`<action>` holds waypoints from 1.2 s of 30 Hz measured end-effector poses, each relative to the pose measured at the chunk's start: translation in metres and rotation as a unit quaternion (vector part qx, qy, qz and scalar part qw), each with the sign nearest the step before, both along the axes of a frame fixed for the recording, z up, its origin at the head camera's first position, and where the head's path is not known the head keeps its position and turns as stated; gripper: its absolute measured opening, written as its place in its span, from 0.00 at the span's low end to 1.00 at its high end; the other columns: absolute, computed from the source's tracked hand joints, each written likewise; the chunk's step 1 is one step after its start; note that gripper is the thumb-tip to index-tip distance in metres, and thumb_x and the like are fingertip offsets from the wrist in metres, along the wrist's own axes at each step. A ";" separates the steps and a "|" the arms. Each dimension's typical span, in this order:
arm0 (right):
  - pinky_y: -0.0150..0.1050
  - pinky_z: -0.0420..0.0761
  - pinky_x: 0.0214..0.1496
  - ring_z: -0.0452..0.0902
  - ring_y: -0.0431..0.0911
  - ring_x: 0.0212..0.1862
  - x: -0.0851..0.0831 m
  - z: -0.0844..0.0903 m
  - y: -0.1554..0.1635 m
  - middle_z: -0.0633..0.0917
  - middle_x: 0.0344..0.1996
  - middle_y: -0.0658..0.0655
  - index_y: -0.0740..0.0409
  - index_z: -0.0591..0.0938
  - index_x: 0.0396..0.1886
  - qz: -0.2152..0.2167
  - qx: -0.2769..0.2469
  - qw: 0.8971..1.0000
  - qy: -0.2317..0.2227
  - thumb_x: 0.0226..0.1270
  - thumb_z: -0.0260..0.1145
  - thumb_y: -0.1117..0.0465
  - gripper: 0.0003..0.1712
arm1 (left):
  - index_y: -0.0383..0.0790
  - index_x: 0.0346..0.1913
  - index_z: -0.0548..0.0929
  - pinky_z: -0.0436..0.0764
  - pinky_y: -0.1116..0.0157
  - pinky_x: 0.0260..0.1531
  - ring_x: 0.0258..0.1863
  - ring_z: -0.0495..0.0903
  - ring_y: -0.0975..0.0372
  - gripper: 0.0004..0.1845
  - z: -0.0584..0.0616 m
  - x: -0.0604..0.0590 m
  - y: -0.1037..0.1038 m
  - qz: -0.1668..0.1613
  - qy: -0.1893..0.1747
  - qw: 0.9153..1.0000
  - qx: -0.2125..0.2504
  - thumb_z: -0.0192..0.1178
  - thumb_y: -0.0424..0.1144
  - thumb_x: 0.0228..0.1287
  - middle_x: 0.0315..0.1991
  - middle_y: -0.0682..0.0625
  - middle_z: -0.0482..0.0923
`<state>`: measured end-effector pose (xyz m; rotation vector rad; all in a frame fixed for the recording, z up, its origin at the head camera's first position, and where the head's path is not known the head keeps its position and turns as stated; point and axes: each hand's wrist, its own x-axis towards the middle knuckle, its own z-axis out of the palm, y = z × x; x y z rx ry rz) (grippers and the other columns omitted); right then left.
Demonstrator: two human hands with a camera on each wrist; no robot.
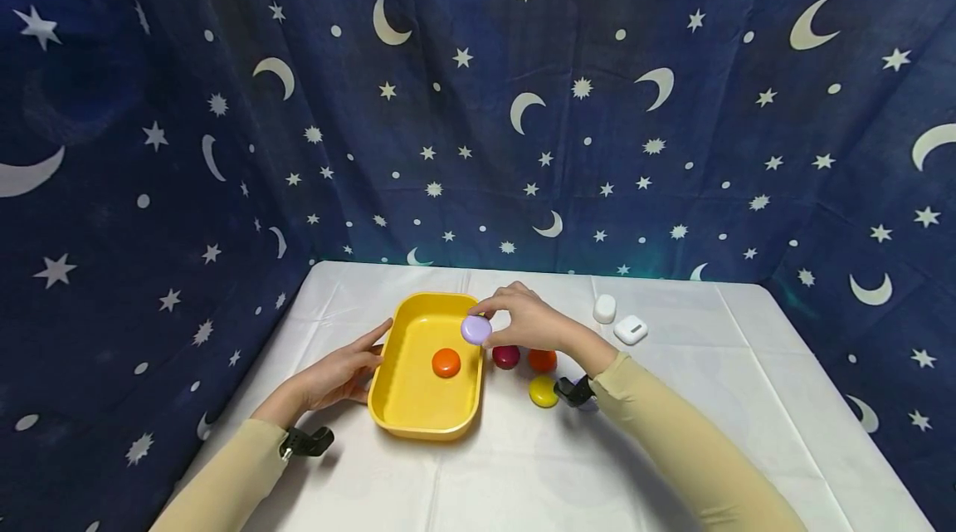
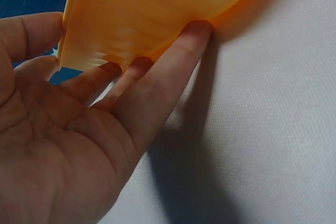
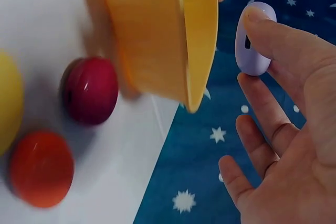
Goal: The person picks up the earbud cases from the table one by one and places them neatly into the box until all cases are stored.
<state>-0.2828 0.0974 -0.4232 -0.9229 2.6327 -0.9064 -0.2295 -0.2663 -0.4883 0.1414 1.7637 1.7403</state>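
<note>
My right hand (image 1: 526, 320) pinches a lilac rounded disc (image 1: 475, 330) between thumb and fingers, above the right rim of a yellow tray (image 1: 426, 434). In the right wrist view the lilac disc shows a small dark slot in its side, and the remaining fingers point away from it. An orange disc (image 1: 446, 363) lies inside the tray. Along the tray's left side is my left hand (image 1: 339, 373), its fingertips (image 2: 197, 30) against the outer wall, with mostly straight fingers.
Right of the tray, a dark red disc (image 1: 505, 357), an orange-red disc (image 1: 542, 361) and a yellow disc (image 1: 543, 392) lie on the white cloth. A pale disc is mostly hidden beneath the right wrist. Two small white rounded objects (image 1: 605, 309) sit farther right. A starry curtain (image 1: 478, 100) surrounds the table.
</note>
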 end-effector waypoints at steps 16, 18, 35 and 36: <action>0.45 0.66 0.56 0.67 0.42 0.52 -0.011 -0.016 -0.074 0.83 0.41 0.37 0.36 0.87 0.58 0.037 0.087 0.995 0.026 0.56 0.79 0.44 0.27 | 0.61 0.84 0.41 0.83 0.45 0.49 0.60 0.77 0.45 0.41 -0.003 0.000 -0.001 0.003 -0.007 1.000 0.003 0.47 0.33 0.78 0.80 0.32 0.46; 0.46 0.66 0.57 0.68 0.42 0.51 -0.011 -0.018 -0.081 0.83 0.40 0.37 0.37 0.87 0.57 0.039 0.096 0.994 0.030 0.56 0.79 0.43 0.27 | 0.62 0.84 0.41 0.83 0.45 0.49 0.60 0.77 0.45 0.42 -0.003 -0.001 -0.002 0.003 -0.007 1.000 0.007 0.47 0.33 0.78 0.80 0.32 0.45; 0.49 0.63 0.63 0.69 0.43 0.51 -0.009 -0.028 -0.110 0.82 0.39 0.40 0.36 0.87 0.57 0.036 0.150 0.987 0.047 0.56 0.78 0.41 0.27 | 0.62 0.84 0.42 0.85 0.47 0.47 0.60 0.78 0.47 0.41 -0.002 -0.001 -0.001 0.007 -0.002 1.000 -0.011 0.46 0.34 0.78 0.80 0.32 0.45; 0.48 0.63 0.62 0.68 0.43 0.51 -0.008 -0.029 -0.110 0.82 0.39 0.40 0.36 0.87 0.57 0.035 0.150 0.987 0.045 0.56 0.78 0.41 0.27 | 0.62 0.84 0.42 0.85 0.47 0.47 0.60 0.78 0.47 0.40 -0.001 -0.001 0.000 0.006 -0.002 1.000 -0.010 0.46 0.34 0.78 0.80 0.32 0.45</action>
